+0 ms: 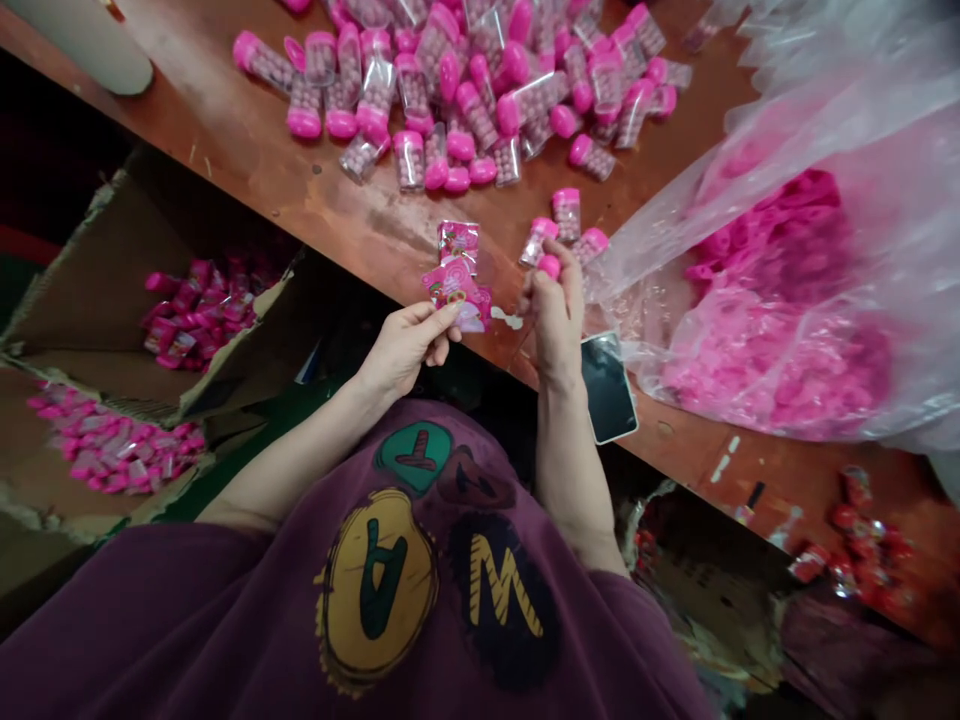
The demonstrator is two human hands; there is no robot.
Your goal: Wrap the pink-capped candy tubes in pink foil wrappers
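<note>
Some pink wrapping (454, 284) pinched in left hand (407, 345), capped jar (549, 266) gripped in right hand (556, 312); slackened pinch could drop wrapping off bench (322, 200).

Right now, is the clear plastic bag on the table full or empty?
Not empty: pink pieces show in the clear plastic bag; exactly how full, I cannot tell.

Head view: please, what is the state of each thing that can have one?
Left hand: pinching a pink wrapper.
Right hand: closed on a pink cap.
Small bottles: heaped together, capped.
Phone: dark, lying flat.
Plastic bag: filled with pink pieces; whether tied, unclear.
Cardboard box: open, pink items inside.
Red pieces: loosely piled.
</note>
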